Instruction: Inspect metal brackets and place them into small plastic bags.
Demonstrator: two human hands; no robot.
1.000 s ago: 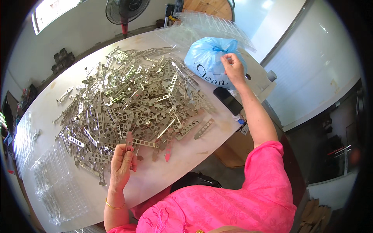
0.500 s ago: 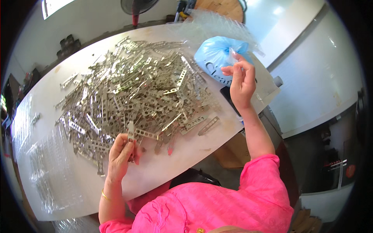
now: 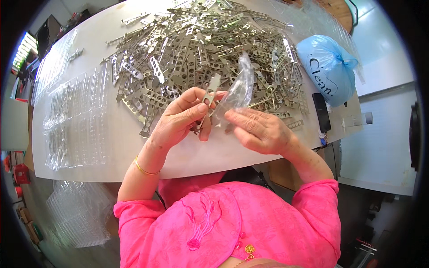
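Observation:
Between the thumb and fingers of my left hand (image 3: pixel 176 118) is a flat silvery metal strip with round holes (image 3: pixel 212 91), held upright. More metal seems to be tucked under those fingers, but I cannot make out how much. My right hand (image 3: pixel 267 133) pinches a small clear plastic bag (image 3: pixel 243 80), which stands up from the fingertips right beside the strip. Behind both hands spreads a big pile of similar perforated metal strips (image 3: pixel 192 49), lying at all angles.
A knotted blue plastic bag (image 3: pixel 328 67) sits at the table's right, with a black phone-like object (image 3: pixel 321 111) before it. Clear moulded plastic trays (image 3: pixel 82 120) lie on the left of the white table (image 3: pixel 178 163). More clear trays (image 3: pixel 78 214) are stacked below its edge.
My right hand has come from beside the blue bag's knot to my left hand, with the clear bag in it. My left hand keeps the metal strip. The whole view has shifted.

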